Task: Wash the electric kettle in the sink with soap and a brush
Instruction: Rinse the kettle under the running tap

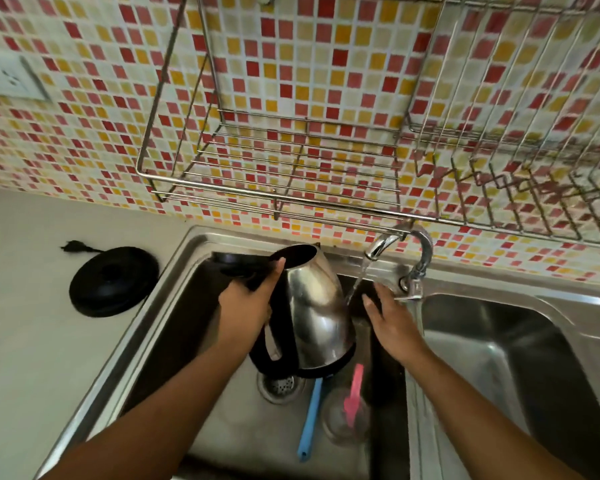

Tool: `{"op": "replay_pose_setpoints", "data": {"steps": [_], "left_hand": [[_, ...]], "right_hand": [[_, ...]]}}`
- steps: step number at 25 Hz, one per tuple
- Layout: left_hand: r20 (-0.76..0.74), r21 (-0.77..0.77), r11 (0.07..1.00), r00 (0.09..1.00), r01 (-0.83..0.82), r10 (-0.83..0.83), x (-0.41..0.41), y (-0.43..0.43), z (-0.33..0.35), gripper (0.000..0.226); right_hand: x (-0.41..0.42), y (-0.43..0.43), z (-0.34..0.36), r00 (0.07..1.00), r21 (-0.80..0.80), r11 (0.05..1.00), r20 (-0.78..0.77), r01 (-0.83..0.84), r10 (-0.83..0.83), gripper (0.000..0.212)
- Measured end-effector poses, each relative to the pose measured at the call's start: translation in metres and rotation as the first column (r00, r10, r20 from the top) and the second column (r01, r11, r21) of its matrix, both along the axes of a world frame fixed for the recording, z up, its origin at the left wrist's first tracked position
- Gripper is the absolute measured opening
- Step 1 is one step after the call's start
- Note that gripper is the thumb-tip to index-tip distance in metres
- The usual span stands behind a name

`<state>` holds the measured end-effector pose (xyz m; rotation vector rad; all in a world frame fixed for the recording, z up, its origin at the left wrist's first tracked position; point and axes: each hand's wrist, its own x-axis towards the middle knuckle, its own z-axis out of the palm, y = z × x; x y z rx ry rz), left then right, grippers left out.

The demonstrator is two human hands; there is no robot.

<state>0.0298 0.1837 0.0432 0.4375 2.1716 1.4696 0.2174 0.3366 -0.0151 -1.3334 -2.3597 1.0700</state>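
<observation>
Wall (pixel 291 64): small red, yellow and cream tiles; a white socket (pixel 4 77) is at far left.
Wire rack (pixel 326 202): fixed to the wall above the sink; nothing is seen on its bars.
Surface (pixel 25 341): pale, left of the sink; it carries the round black kettle base (pixel 113 282), with its plug (pixel 71 245) lying just behind.
Sink (pixel 142 306): stainless steel with two basins.
Right basin (pixel 499 358): bare steel only.
Left basin (pixel 229 427): holds the kettle, a glass jar, a blue-handled tool and the drain strainer (pixel 279 386).
Kettle (pixel 312 306): steel body with black trim, held tilted over the left basin with the lid (pixel 236 263) hinged open. The interior is dark and its contents cannot be told.
Tap (pixel 420 244): running; the water stream (pixel 357 278) falls just beside the kettle's right flank.
Left hand (pixel 246 306): wrapped round the kettle's black handle, thumb up by the rim.
Right hand (pixel 392 320): fingers straight and spread, just beside the stream; contact with the kettle cannot be told.
Glass jar (pixel 343 420): clear, on the basin floor; a pink handle (pixel 355 393) stands in it.
Blue-handled tool (pixel 310 417): lies on the basin floor, its head hidden under the kettle.
</observation>
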Motion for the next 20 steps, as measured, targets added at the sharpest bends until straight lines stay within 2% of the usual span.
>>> {"op": "replay_pose_setpoints", "data": {"steps": [2,3,5,7,9,10,13,15,17,20], "left_hand": [[-0.014,-0.008,1.0,1.0,-0.021,0.021,0.012,0.012,0.0,0.054],[-0.027,-0.003,0.999,0.999,-0.038,0.038,0.016,0.017,-0.001,0.054],[-0.026,0.03,0.997,0.997,-0.071,0.071,0.023,0.025,-0.003,0.053],[-0.014,0.057,0.995,0.996,-0.083,0.084,0.027,0.032,-0.005,0.049],[-0.004,0.066,0.994,0.996,-0.092,0.093,0.031,0.036,-0.005,0.049],[0.003,0.071,0.993,0.995,-0.095,0.095,0.033,0.037,-0.005,0.051],[-0.033,0.073,0.996,0.998,-0.054,0.056,0.042,0.04,-0.01,0.056],[-0.077,0.083,0.996,0.997,-0.012,0.019,0.049,0.041,-0.013,0.056],[-0.119,0.094,0.996,0.993,0.01,0.002,0.055,0.043,-0.015,0.052],[-0.113,0.111,0.994,0.994,0.01,0.002,0.059,0.043,-0.014,0.052]], "right_hand": [[-0.027,-0.014,0.014,0.982,-0.103,0.994,-0.189,-0.029,0.009,0.05],[-0.04,-0.023,0.02,0.97,-0.097,0.994,-0.242,-0.048,0.023,0.052],[-0.057,-0.042,0.024,0.956,0.03,0.998,-0.287,-0.05,0.057,0.06],[-0.052,-0.054,0.017,0.958,0.3,0.947,-0.217,-0.12,0.19,0.067],[-0.03,-0.05,-0.001,0.933,0.495,0.826,-0.077,-0.27,0.351,0.068],[-0.018,-0.046,-0.007,0.927,0.487,0.82,-0.051,-0.302,0.372,0.067],[-0.002,-0.03,-0.006,0.96,0.277,0.932,-0.09,-0.233,0.266,0.071],[-0.014,-0.029,0.006,0.962,0.253,0.948,-0.14,-0.193,0.233,0.073],[-0.022,-0.042,0.018,0.947,0.356,0.905,-0.131,-0.231,0.293,0.067],[0.006,-0.054,0.005,0.901,0.514,0.774,-0.008,-0.368,0.434,0.063]]}}
